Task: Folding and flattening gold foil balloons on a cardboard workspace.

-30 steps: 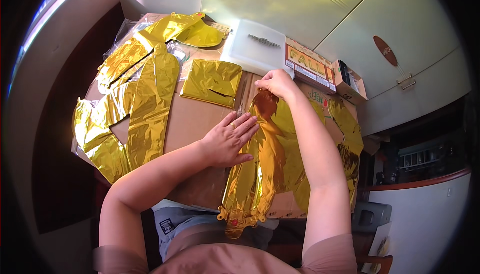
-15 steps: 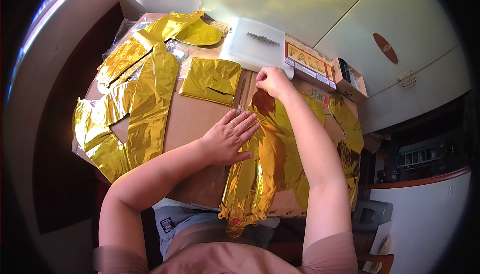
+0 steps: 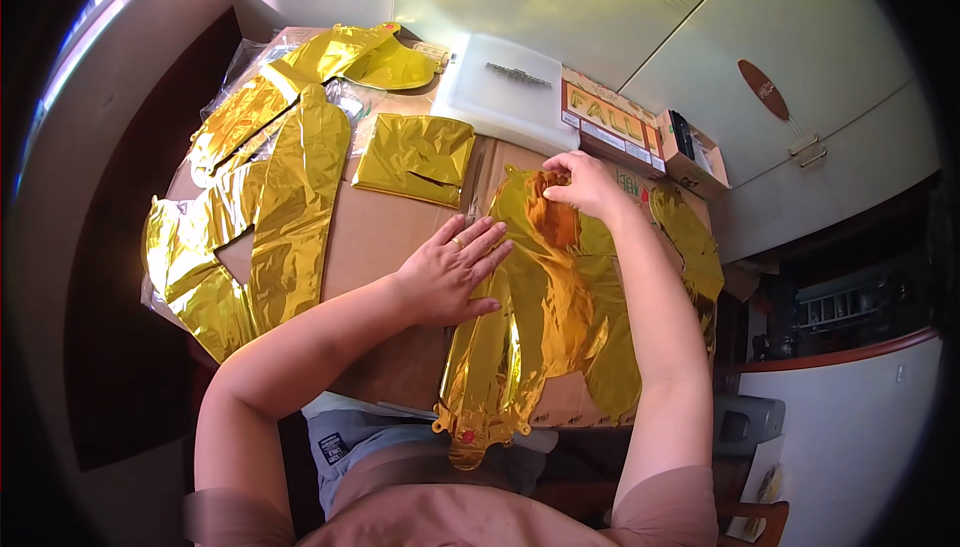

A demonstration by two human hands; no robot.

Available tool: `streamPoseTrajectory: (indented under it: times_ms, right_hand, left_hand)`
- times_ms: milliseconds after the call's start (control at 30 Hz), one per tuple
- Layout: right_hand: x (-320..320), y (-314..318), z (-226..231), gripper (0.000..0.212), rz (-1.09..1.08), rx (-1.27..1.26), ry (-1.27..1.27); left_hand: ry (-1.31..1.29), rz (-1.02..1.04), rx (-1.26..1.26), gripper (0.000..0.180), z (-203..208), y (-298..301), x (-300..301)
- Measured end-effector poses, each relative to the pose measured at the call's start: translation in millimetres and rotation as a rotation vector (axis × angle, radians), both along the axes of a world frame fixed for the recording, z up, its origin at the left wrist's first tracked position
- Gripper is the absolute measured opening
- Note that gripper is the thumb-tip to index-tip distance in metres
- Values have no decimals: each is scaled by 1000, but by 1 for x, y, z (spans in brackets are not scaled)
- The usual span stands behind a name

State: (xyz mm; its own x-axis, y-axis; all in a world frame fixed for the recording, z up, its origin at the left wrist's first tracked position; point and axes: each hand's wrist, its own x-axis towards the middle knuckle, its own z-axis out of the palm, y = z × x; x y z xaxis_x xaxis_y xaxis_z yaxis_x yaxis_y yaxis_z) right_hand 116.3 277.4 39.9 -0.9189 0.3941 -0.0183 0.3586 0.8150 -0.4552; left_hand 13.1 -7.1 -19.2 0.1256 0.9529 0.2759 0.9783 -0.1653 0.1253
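Pressing the left hand flat, fingers spread, onto the near left edge of a deflated gold foil balloon lying on the cardboard tabletop. Pinching the balloon's far end with the right hand, fingertips closed on a creased fold there. Wearing a ring on one left finger. Hanging the balloon's near end over the table edge, above the lap. Lying just beyond the left hand, apart from it, a folded square of gold foil. Lying well to the left, several flattened gold foil balloon shapes. Sitting at the far edge, a white plastic lid and a printed cardboard packet.
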Motion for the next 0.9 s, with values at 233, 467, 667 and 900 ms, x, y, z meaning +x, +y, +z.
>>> streamPoseTrajectory:
  times_ms: [233,467,667,900]
  right_hand:
    - [-4,-14,-3,38,2,129,-18]
    - [46,-106,-10,43,186,354,245]
    - [76,-130,-37,51,207,385,234]
    - [53,-108,-30,39,162,218,230]
  left_hand:
    - [-13,-18,17,86,1,1,-1]
    - [-38,-11,37,90,-3,-2,-1]
    - [0,-8,10,94,-3,1,0]
    - [34,-4,-58,98,8,3,0]
